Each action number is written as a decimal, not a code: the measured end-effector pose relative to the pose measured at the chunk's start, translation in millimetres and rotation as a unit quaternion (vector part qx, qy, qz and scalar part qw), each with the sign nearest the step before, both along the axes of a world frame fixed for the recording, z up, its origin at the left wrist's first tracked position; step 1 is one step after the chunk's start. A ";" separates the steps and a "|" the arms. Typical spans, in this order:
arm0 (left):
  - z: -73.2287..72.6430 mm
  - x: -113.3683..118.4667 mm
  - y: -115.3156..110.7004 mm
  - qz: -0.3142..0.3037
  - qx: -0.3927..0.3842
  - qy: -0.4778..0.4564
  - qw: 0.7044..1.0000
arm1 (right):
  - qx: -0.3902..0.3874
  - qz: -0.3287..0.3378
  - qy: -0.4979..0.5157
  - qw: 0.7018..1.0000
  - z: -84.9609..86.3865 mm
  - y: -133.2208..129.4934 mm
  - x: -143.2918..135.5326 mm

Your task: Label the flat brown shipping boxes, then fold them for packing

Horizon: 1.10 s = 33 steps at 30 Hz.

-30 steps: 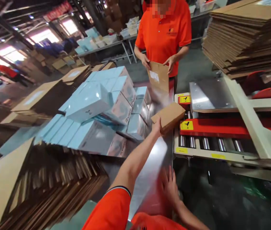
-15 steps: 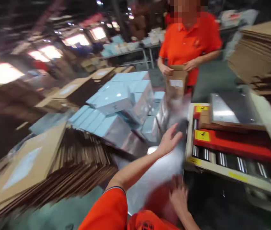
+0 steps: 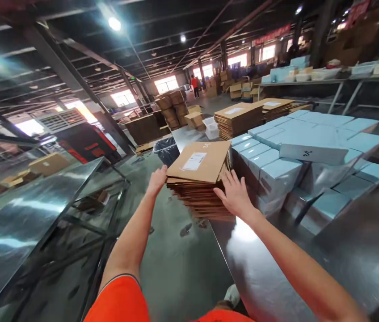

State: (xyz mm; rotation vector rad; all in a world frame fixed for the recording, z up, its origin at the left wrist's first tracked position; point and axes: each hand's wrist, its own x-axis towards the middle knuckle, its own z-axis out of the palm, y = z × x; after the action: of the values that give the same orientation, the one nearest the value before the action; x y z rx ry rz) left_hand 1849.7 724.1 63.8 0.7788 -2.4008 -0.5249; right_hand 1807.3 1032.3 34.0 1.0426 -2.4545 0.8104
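Carton stack: our tall pile of flattened brown cardboard cartons (image 3: 198, 199) sits at the left edge of the shiny steel table (image 3: 259, 264), its top carton (image 3: 214, 165) bearing a white paper label (image 3: 194, 161).
Left hand: our left hand (image 3: 157, 181) is at the top carton's left corner, fingers curled; we cannot tell whether they grip.
Right hand: our right hand (image 3: 236, 195) lies against the pile's right side, fingers spread, closed on nothing.
Pale blue boxes: rectangular light-blue cartons (image 3: 280, 169) stand grouped just right of the pile.
Cardboard step: we seem to be taking hold of the top carton.
Edge work: lifting one alone would call for fingertips parting it from those beneath.
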 end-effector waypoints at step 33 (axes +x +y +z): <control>-146.9 94.1 298.8 -0.425 0.528 0.087 0.730 | -0.275 -0.223 -0.236 0.905 -125.8 234.1 186.2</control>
State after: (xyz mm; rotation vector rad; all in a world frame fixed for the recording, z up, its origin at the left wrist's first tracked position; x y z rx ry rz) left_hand 1943.7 1022.9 -83.0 -0.1185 -1.9818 -2.3188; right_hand 1993.5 1266.4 -91.8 0.0698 -2.4238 1.5910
